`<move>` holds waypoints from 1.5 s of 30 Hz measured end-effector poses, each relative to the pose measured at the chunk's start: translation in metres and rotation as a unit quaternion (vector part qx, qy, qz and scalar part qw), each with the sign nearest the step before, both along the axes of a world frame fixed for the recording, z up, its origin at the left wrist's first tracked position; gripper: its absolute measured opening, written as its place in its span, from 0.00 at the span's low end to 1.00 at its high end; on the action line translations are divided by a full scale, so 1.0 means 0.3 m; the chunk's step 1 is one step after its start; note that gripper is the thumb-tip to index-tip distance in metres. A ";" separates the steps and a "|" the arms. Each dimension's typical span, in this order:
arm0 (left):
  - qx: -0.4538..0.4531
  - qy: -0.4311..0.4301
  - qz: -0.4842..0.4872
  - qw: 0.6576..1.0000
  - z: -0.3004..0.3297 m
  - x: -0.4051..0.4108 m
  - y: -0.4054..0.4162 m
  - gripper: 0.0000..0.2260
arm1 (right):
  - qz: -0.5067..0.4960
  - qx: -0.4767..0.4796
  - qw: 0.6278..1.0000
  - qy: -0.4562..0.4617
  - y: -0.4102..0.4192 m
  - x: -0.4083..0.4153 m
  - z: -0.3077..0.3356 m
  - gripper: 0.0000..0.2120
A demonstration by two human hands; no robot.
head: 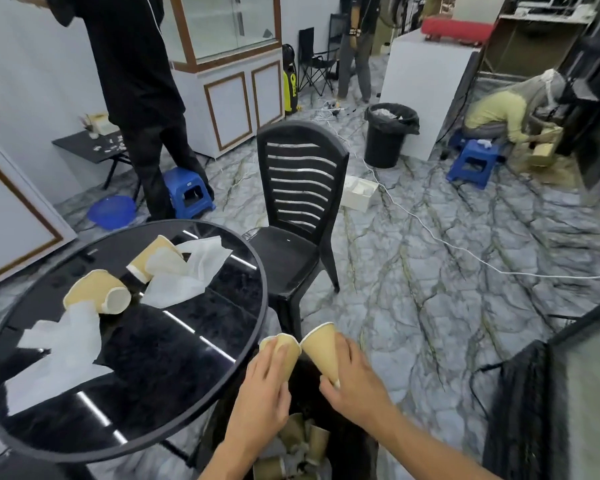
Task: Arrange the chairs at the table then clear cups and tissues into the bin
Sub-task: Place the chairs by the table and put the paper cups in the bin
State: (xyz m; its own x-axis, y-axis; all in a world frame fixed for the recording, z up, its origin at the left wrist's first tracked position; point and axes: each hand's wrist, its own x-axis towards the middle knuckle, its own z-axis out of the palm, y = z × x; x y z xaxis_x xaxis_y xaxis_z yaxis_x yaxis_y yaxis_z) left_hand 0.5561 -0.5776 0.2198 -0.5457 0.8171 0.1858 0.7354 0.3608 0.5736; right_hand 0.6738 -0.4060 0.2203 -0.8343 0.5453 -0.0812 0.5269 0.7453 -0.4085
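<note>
My left hand (262, 386) grips a tan paper cup (288, 346) and my right hand (352, 382) grips another tan paper cup (321, 348). Both are held over a black bin (312, 393) right below me, with crumpled cups and tissues (300, 441) inside it. To the left is the round black table (222, 386). On it lie two tipped paper cups (96, 292) (156, 259) and white tissues (191, 271) (61, 351). A black plastic chair (298, 209) stands at the table's far right edge, seat toward the table.
A person in black (136, 81) stands behind the table by a blue stool (187, 192). A second black bin (388, 135) stands farther back. Someone crouches at right near another blue stool (473, 162). A white cable (465, 252) crosses the marble floor. A dark object (523, 410) is at lower right.
</note>
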 end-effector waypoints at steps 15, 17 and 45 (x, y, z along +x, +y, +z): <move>-0.117 -0.109 0.070 0.985 -0.557 0.104 -0.086 0.30 | 0.038 -0.041 0.992 -0.109 -0.119 0.127 -0.556 0.42; -0.126 -0.120 0.079 0.982 -0.618 0.109 -0.109 0.31 | 0.049 -0.042 0.992 -0.113 -0.149 0.130 -0.630 0.41; -0.139 -0.133 0.077 0.978 -0.605 0.050 -0.181 0.32 | 0.088 0.017 0.993 -0.082 -0.165 0.040 -0.616 0.31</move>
State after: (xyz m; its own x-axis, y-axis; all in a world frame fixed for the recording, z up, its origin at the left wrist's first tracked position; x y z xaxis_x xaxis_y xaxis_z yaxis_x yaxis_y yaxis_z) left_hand 0.5709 -0.6319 0.0383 -0.6656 0.7198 -0.1972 0.4983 0.6253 0.6005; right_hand 0.6859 -0.4556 0.0354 -0.8936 0.3973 -0.2089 0.4453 0.8432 -0.3013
